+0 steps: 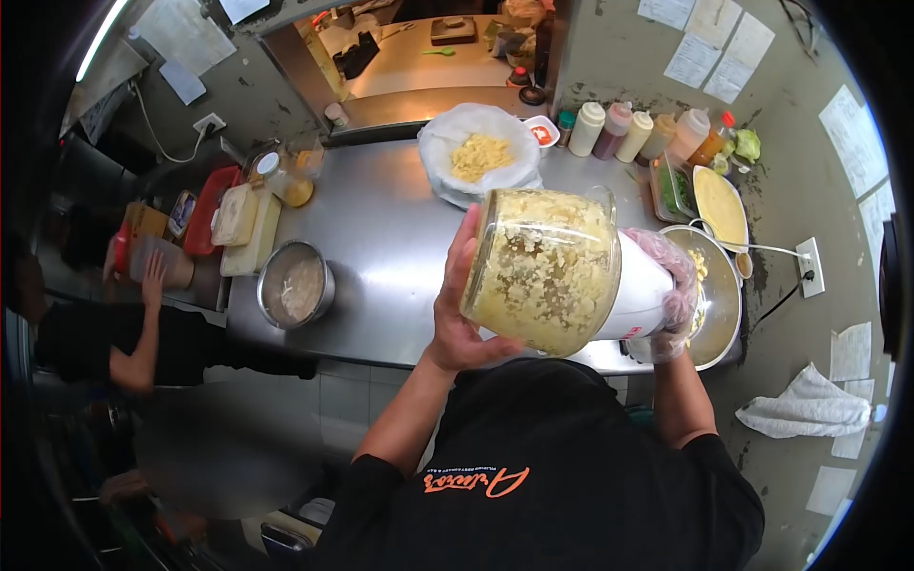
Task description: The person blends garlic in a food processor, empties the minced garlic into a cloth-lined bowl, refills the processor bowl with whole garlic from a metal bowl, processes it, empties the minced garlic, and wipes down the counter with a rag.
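A food chopper is held tilted on its side above the counter, close to the camera. Its clear bowl [543, 271] has pale yellow minced bits stuck over the inner wall, and its white base [636, 287] points right. My bare left hand [459, 305] supports the bowl's left end, fingers curved around it. My right hand [674, 295], in a clear plastic glove, grips the white base. Behind the chopper stands a lined bowl [438, 143] with a mound of pale yellow minced food [481, 157]. A large metal bowl [728, 319] with yellowish pieces sits beyond my right hand.
On the steel counter [381, 214] a metal pot [324, 285] holds cloudy liquid. Squeeze bottles [612, 130] line the back wall. A white cord runs to a wall outlet [809, 268] at right. At left, a co-worker's hand [153, 278] is near a container.
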